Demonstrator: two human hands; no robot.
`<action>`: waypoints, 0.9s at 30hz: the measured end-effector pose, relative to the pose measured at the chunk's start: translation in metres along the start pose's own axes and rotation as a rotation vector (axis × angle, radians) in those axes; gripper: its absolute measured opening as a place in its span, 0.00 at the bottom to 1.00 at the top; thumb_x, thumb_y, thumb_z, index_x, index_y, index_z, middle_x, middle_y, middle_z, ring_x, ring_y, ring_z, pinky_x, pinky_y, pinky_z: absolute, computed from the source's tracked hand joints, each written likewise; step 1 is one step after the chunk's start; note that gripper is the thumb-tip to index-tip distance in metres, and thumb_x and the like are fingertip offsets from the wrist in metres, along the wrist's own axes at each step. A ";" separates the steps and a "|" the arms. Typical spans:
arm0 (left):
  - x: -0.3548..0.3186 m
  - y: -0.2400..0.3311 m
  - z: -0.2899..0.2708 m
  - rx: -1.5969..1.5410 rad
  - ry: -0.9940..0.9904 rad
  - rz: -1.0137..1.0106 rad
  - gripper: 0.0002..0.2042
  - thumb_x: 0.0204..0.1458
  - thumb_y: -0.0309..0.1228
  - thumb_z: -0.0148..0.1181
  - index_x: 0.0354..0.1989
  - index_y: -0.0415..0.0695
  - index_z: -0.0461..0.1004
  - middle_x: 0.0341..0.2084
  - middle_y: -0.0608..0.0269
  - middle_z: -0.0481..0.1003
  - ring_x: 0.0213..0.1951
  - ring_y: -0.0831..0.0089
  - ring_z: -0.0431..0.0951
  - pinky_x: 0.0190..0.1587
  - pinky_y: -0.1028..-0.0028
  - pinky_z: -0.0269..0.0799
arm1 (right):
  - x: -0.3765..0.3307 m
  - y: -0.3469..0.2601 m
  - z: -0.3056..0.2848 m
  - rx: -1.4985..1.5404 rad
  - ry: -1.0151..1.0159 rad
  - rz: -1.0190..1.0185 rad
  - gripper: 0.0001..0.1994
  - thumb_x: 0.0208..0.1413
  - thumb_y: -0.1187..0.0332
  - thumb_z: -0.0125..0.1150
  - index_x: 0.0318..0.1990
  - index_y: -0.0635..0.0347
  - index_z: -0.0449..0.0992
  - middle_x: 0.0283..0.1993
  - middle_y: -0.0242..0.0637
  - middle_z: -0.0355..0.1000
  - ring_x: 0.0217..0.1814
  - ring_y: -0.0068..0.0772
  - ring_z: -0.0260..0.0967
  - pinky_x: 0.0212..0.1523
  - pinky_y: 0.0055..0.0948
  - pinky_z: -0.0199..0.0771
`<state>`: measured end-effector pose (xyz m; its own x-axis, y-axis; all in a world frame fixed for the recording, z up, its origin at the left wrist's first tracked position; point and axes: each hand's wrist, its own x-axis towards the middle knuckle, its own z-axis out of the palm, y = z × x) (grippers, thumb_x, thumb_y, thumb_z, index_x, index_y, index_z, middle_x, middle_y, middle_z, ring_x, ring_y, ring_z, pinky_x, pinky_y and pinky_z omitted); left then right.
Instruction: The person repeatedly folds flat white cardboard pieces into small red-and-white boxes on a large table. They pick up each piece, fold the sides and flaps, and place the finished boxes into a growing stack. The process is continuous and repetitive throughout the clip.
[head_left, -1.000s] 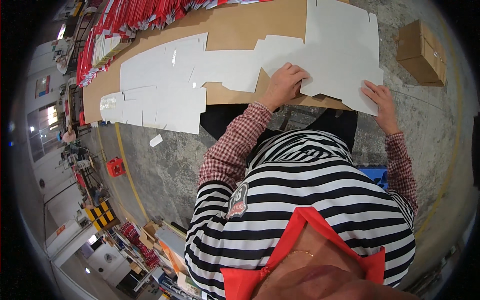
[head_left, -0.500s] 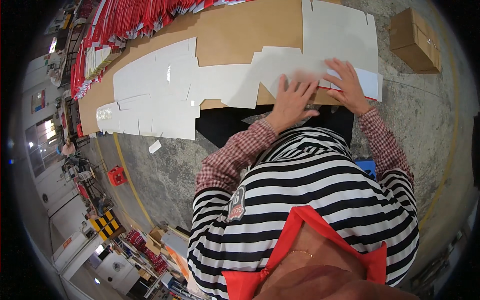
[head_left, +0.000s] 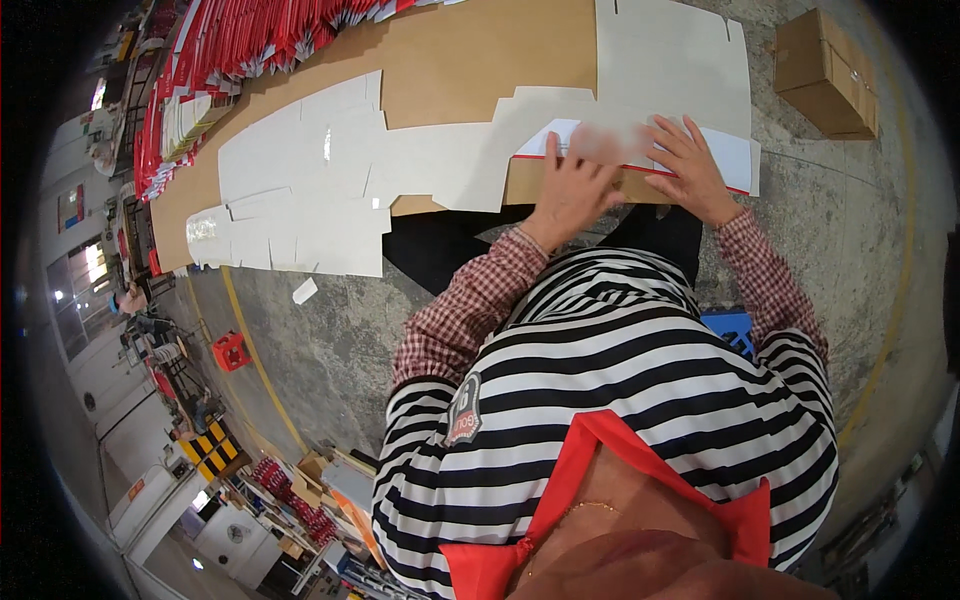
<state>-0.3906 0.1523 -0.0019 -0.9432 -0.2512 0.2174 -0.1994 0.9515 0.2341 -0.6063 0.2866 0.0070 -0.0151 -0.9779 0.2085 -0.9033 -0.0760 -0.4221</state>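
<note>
A large flat white cardboard blank (head_left: 440, 160) with slots and cut edges lies across the brown work surface. Along its near right edge a narrow strip (head_left: 725, 155), whiter than the rest and lined with red at its front, lies folded over onto the sheet. My left hand (head_left: 575, 190) rests on the left part of this strip, fingers spread and pointing away from me. To its right my right hand (head_left: 692, 172) presses on the strip with its fingers apart. A blurred patch between the hands hides part of the strip.
Many red and white folded cartons (head_left: 250, 50) stand packed together at the far left. A brown box (head_left: 822, 75) sits on the concrete floor at far right. A red stool (head_left: 231, 351) stands on the floor to the left, and a blue crate (head_left: 730, 328) shows beside my right arm.
My left hand has shifted slightly left. More of the white strip with the red edge now lies folded over beneath it. My right hand has stayed nearly in place.
</note>
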 end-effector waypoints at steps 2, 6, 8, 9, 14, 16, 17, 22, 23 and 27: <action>0.003 0.007 -0.006 0.004 -0.118 -0.010 0.41 0.48 0.54 0.64 0.69 0.51 0.57 0.70 0.60 0.55 0.70 0.48 0.50 0.64 0.33 0.44 | -0.008 -0.021 -0.021 -0.057 0.083 0.037 0.24 0.58 0.58 0.62 0.61 0.53 0.72 0.73 0.41 0.56 0.77 0.48 0.48 0.75 0.51 0.42; 0.003 0.008 -0.010 0.017 -0.173 -0.001 0.51 0.43 0.62 0.63 0.73 0.47 0.51 0.72 0.60 0.50 0.72 0.45 0.46 0.64 0.30 0.41 | -0.070 -0.022 0.010 0.686 1.211 0.896 0.25 0.63 0.68 0.58 0.66 0.62 0.63 0.75 0.46 0.52 0.77 0.42 0.47 0.71 0.44 0.54; 0.012 0.021 -0.002 -0.061 -0.172 0.085 0.57 0.38 0.66 0.63 0.73 0.45 0.49 0.73 0.57 0.49 0.73 0.43 0.43 0.66 0.31 0.39 | -0.078 -0.020 0.012 0.787 1.087 0.867 0.27 0.63 0.71 0.57 0.68 0.61 0.58 0.75 0.44 0.50 0.77 0.41 0.46 0.71 0.44 0.53; 0.021 0.030 0.000 -0.110 -0.181 0.142 0.58 0.37 0.67 0.64 0.73 0.43 0.48 0.73 0.55 0.49 0.73 0.43 0.42 0.66 0.32 0.38 | -0.074 -0.017 0.013 0.843 1.028 0.840 0.29 0.63 0.72 0.56 0.69 0.60 0.55 0.76 0.44 0.49 0.77 0.41 0.46 0.71 0.44 0.52; 0.029 0.062 0.010 -0.380 -0.169 0.232 0.61 0.30 0.68 0.67 0.70 0.37 0.52 0.70 0.48 0.52 0.72 0.43 0.45 0.70 0.39 0.34 | -0.001 -0.031 -0.004 0.638 0.606 0.267 0.38 0.54 0.78 0.56 0.73 0.56 0.51 0.77 0.43 0.47 0.79 0.42 0.42 0.73 0.45 0.48; 0.004 0.051 0.002 -0.209 -0.209 0.107 0.59 0.29 0.66 0.69 0.67 0.36 0.57 0.66 0.46 0.60 0.70 0.45 0.51 0.71 0.41 0.35 | 0.037 -0.034 -0.017 0.122 0.202 -0.020 0.42 0.46 0.79 0.57 0.73 0.53 0.53 0.78 0.43 0.46 0.80 0.47 0.40 0.75 0.48 0.44; -0.002 0.037 -0.011 -0.126 -0.289 0.008 0.54 0.29 0.64 0.71 0.64 0.38 0.62 0.62 0.46 0.65 0.67 0.46 0.57 0.70 0.40 0.36 | 0.037 -0.030 -0.012 0.051 0.070 -0.010 0.41 0.46 0.78 0.56 0.73 0.53 0.54 0.78 0.43 0.46 0.80 0.48 0.40 0.75 0.48 0.43; -0.046 -0.049 -0.063 -0.004 -0.213 -0.054 0.19 0.46 0.29 0.63 0.50 0.42 0.77 0.47 0.51 0.79 0.48 0.56 0.78 0.53 0.61 0.72 | 0.034 -0.018 -0.023 0.206 0.167 -0.066 0.40 0.48 0.76 0.54 0.74 0.50 0.53 0.78 0.43 0.44 0.80 0.50 0.39 0.76 0.49 0.38; -0.024 -0.055 -0.091 -0.090 -0.453 -0.178 0.16 0.48 0.32 0.64 0.45 0.40 0.78 0.42 0.51 0.80 0.45 0.55 0.79 0.49 0.63 0.73 | 0.028 -0.013 -0.024 0.308 0.319 -0.056 0.39 0.53 0.67 0.56 0.74 0.48 0.51 0.79 0.41 0.42 0.80 0.51 0.37 0.77 0.49 0.36; 0.008 -0.105 -0.081 -0.434 -0.574 -0.161 0.18 0.50 0.41 0.68 0.37 0.36 0.80 0.33 0.49 0.81 0.39 0.57 0.80 0.41 0.65 0.74 | 0.031 -0.031 -0.012 0.055 0.297 -0.048 0.38 0.59 0.46 0.52 0.75 0.45 0.50 0.79 0.40 0.41 0.81 0.49 0.32 0.77 0.50 0.34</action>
<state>-0.3560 0.0361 0.0518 -0.9254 -0.1358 -0.3537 -0.3361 0.7254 0.6007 -0.5842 0.2614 0.0367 -0.1053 -0.8739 0.4746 -0.8815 -0.1388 -0.4512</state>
